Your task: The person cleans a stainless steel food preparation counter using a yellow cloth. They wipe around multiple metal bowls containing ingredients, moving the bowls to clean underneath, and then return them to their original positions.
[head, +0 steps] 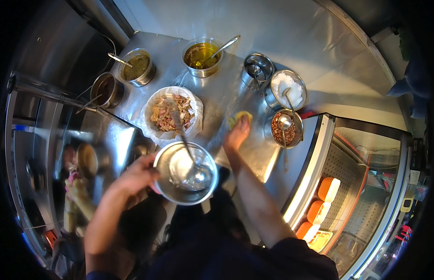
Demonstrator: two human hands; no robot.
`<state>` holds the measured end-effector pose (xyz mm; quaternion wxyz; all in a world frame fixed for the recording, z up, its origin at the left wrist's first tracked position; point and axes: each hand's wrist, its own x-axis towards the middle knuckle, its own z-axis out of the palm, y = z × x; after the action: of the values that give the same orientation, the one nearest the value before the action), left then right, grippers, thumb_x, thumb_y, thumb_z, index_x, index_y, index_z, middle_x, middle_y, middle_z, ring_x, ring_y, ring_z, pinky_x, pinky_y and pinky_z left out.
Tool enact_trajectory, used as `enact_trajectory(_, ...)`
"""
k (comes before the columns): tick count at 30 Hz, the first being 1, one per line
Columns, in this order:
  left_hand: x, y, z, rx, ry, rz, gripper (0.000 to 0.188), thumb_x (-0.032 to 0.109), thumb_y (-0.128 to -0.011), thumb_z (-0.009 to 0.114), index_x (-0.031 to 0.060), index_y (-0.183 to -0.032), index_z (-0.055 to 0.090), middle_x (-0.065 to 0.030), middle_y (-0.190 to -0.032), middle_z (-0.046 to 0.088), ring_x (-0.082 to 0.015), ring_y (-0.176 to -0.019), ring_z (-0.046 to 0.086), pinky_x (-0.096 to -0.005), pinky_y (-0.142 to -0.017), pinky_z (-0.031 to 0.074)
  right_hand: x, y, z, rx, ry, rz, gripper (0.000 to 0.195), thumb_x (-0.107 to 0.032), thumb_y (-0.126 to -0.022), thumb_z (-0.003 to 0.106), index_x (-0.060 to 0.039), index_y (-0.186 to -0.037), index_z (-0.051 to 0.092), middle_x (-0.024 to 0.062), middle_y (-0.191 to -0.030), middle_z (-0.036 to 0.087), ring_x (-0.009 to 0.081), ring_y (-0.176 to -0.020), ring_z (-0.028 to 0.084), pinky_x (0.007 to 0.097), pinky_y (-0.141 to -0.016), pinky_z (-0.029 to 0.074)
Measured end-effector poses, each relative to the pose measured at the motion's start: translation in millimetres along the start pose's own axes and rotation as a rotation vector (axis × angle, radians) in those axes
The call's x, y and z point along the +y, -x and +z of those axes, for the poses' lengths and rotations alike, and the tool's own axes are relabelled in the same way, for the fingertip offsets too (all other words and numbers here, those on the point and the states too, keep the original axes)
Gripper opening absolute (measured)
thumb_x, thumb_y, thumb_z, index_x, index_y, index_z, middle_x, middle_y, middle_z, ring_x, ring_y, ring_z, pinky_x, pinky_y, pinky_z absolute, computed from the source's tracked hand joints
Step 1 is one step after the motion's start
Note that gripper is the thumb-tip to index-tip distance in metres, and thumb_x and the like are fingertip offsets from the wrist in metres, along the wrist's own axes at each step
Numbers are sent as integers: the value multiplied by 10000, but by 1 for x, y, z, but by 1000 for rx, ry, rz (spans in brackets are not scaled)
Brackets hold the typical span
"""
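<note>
My left hand (141,175) grips the rim of a round stainless steel pot (185,175); a ladle (194,168) leans in it, its handle rising over the rim. Under my right hand (238,134) is a yellow cloth (242,117), pressed on the steel worktop (217,94). Beyond the pot stands a bowl lined with a white plastic bag (199,115), holding chopped meat pieces (171,113). Right of the cloth is a pot of peanuts (285,134) with a spoon across it.
Along the back stand a tub of yellow oil (203,56), a pot of greenish sauce (136,66), a dark sauce pot (106,90), a steel pot with a ladle (258,68) and a bowl of white granules (289,89). A lit display case (357,185) is right; a person's forearm (78,196) shows left.
</note>
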<state>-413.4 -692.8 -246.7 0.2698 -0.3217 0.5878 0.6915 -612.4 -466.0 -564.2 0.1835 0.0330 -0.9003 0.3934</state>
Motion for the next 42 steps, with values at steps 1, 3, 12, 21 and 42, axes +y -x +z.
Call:
enact_trajectory(1, 8, 10, -6, 53, 19, 1, 675, -146, -795, 530, 29, -1436, 413, -174, -1166, 600, -229, -811, 672, -334, -589, 646, -13, -13, 11, -83, -1, -42, 599, 83, -667, 560, 36, -1264, 547, 180, -1379, 491, 409, -1267, 427, 467, -1090, 336)
enact_trajectory(3, 5, 26, -31, 198, 115, 30, 687, -156, -743, 544, 4, -1404, 446, -157, -1090, 609, -222, -758, 677, -331, -563, 644, -28, -34, 21, -247, -72, -96, 588, 101, -672, 546, 32, -1256, 562, 144, -1380, 500, 396, -1258, 437, 452, -1092, 340)
enact_trajectory(12, 20, 78, -141, 512, 321, 239, 589, -106, -720, 533, -2, -1298, 506, -173, -992, 628, -228, -661, 667, -258, -450, 588, 20, -68, -7, 185, 485, 53, 580, -17, -701, 593, 25, -1278, 549, 203, -1390, 491, 358, -1289, 453, 442, -1079, 369)
enact_trajectory(21, -86, 39, -277, 733, 526, 204, 607, -107, -752, 520, 102, -1321, 510, -159, -1043, 630, -268, -689, 660, -390, -575, 627, -32, -84, 29, -130, -448, 150, 533, 94, -677, 543, 9, -1200, 603, 207, -1262, 568, 399, -1182, 510, 439, -1045, 409)
enact_trajectory(42, -237, -81, -332, 652, 975, 129, 221, 11, -919, 443, -122, -1037, 574, -251, -1020, 654, -314, -873, 682, -285, -716, 628, 18, -161, 39, -194, -44, -81, 497, 87, -690, 587, -44, -1163, 668, 112, -1293, 613, 301, -1248, 517, 359, -1083, 398)
